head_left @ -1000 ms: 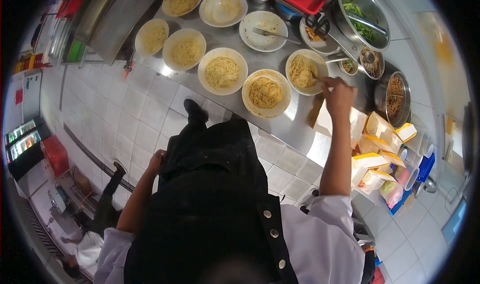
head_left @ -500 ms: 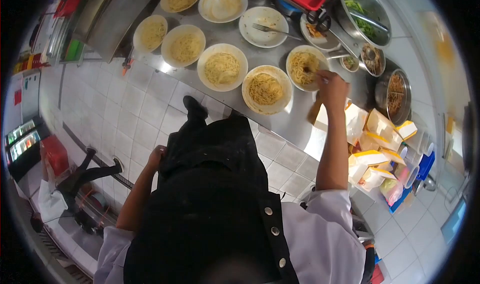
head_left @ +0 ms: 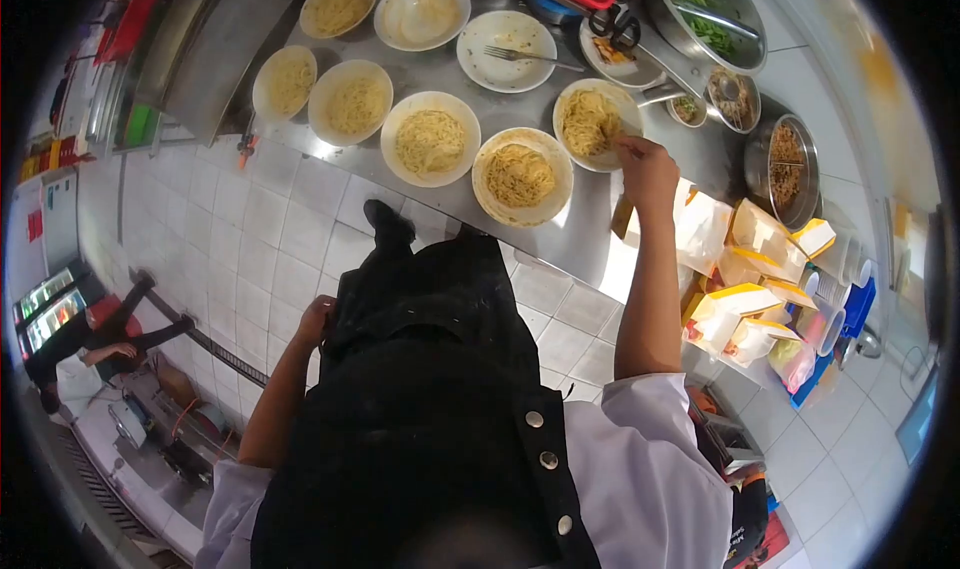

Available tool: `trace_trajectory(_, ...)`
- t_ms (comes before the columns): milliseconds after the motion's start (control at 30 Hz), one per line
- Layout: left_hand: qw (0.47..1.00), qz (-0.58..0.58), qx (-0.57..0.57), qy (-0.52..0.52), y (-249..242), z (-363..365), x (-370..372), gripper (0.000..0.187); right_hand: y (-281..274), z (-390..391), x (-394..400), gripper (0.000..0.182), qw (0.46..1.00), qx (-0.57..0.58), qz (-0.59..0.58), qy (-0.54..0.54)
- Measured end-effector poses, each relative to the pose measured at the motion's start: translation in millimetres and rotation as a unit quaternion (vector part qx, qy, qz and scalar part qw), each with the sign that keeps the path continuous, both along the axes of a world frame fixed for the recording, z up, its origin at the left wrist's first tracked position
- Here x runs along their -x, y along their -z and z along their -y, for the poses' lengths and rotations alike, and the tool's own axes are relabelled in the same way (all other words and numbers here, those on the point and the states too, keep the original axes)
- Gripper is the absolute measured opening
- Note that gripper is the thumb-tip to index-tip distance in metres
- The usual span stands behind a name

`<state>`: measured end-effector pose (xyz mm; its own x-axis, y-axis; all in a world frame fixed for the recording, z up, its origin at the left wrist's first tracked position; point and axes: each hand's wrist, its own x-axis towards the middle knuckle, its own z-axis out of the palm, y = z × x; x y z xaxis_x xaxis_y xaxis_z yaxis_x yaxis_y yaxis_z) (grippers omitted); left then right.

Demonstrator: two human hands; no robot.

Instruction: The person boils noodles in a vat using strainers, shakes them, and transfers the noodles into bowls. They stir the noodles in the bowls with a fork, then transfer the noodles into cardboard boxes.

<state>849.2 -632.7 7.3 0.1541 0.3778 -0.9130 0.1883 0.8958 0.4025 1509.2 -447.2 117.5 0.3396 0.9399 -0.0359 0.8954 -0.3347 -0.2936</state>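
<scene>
My right hand (head_left: 650, 174) is at the right rim of a white bowl of noodles (head_left: 590, 124). Its fingers are pinched together; what they hold is too small to make out. Just left of that bowl is another noodle bowl (head_left: 520, 177), near the counter's front edge. A third bowl (head_left: 428, 141) with pale noodles stands further left. Down at my left side, my left hand (head_left: 316, 319) rests against the black apron (head_left: 420, 309), with its fingers mostly hidden.
More noodle bowls (head_left: 350, 104) stand at the counter's left. Behind are a plate with a fork (head_left: 510, 74), scissors (head_left: 614, 31), a pot of greens (head_left: 700, 19) and a divided pot (head_left: 785, 174). Open cartons (head_left: 750, 254) lie right. A co-worker (head_left: 80, 369) is at far left.
My right hand has shifted slightly down, from over the noodles to the bowl's rim. The view has shifted a little. The co-worker at far left has changed posture.
</scene>
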Motion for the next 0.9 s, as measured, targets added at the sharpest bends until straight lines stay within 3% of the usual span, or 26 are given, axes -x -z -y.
trace_trajectory(67, 0.998, -0.028, -0.064, 0.000, 22.3, 6.8, 3.2, 0.026, 5.0, -1.7, -19.7, 0.021, 0.945, -0.008, -0.319, 0.066)
trace_trajectory(100, 0.991, -0.056, -0.122, 0.001, 29.4, 11.1, 6.3, 0.035, 10.2, 7.6, -33.3, 0.020, 0.890, -0.112, -0.441, 0.017)
trace_trajectory(200, 0.990, -0.101, -0.099, -0.017, -16.3, -1.9, -30.0, 0.020, -25.6, 30.9, -39.5, 0.018, 0.928, -0.076, -0.354, 0.089)
trace_trajectory(233, 0.990, -0.099, -0.098, -0.015, -3.2, 7.2, -16.9, 0.020, -38.3, 36.4, -36.0, 0.018, 0.928, -0.075, -0.352, 0.091)
trace_trajectory(267, 0.993, -0.029, -0.079, -0.086, 16.9, 17.7, 1.5, 0.021, -50.2, 38.3, -28.2, 0.018, 0.982, -0.077, -0.163, 0.054)
trace_trajectory(300, 0.985, 0.041, -0.059, -0.157, 35.2, 26.0, 12.8, 0.023, -56.5, 36.5, -19.8, 0.017, 0.997, -0.075, 0.032, 0.015)
trace_trajectory(333, 0.985, 0.041, -0.061, -0.157, 43.3, 29.9, 11.7, 0.023, -56.8, 31.3, -12.3, 0.017, 0.996, -0.077, 0.032, 0.014)
trace_trajectory(367, 0.984, -0.049, -0.168, -0.026, 49.0, 35.8, 13.2, 0.021, -54.3, 25.8, -4.0, 0.016, 0.997, -0.066, 0.038, 0.009)
trace_trajectory(400, 0.948, -0.136, -0.266, 0.111, 48.8, 40.6, 16.1, 0.020, -50.4, 22.7, 3.2, 0.015, 0.998, -0.051, 0.044, 0.008)
trace_trajectory(467, 0.959, -0.113, -0.237, 0.104, 45.0, 35.6, 18.6, 0.019, -22.3, 8.9, 15.9, 0.018, 0.998, -0.001, 0.057, -0.037)
trace_trajectory(533, 0.968, -0.089, -0.216, 0.089, 42.1, 20.4, 13.9, 0.018, 6.1, 2.8, 3.7, 0.020, 0.989, -0.027, -0.146, 0.010)
trace_trajectory(600, 0.993, -0.064, -0.103, 0.011, 30.0, 11.4, 13.0, 0.018, 4.2, 8.9, -21.6, 0.020, 0.908, -0.051, -0.413, 0.054)
trace_trajectory(633, 0.992, -0.068, -0.104, 0.005, 22.2, 9.9, 7.4, 0.018, 2.2, 15.6, -32.3, 0.019, 0.893, -0.106, -0.435, 0.045)
trace_trajectory(667, 0.991, -0.077, -0.103, -0.022, 14.3, 10.0, -2.9, 0.019, -10.5, 22.6, -36.2, 0.016, 0.913, -0.100, -0.392, 0.058)
trace_trajectory(733, 0.990, -0.085, -0.100, -0.051, 17.8, 17.3, -1.8, 0.019, -41.7, 36.7, -34.9, 0.017, 0.996, -0.056, -0.066, 0.027)
trace_trajectory(800, 0.973, 0.059, -0.062, -0.212, 25.3, 21.6, 2.6, 0.020, -58.1, 29.7, -26.6, 0.017, 0.995, -0.077, -0.059, 0.031)
trace_trajectory(833, 0.973, 0.059, -0.062, -0.214, 23.5, 23.0, 1.0, 0.020, -60.9, 27.9, -19.3, 0.018, 0.993, -0.098, -0.055, 0.038)
trace_trajectory(867, 0.982, -0.037, -0.180, -0.039, 20.5, 25.9, 0.3, 0.020, -56.0, 21.7, -11.5, 0.017, 0.993, -0.110, 0.032, -0.017)
trace_trajectory(900, 0.939, -0.129, -0.287, 0.140, 15.0, 26.3, -2.1, 0.021, -42.2, 14.6, -3.8, 0.018, 0.993, -0.092, 0.064, -0.045)
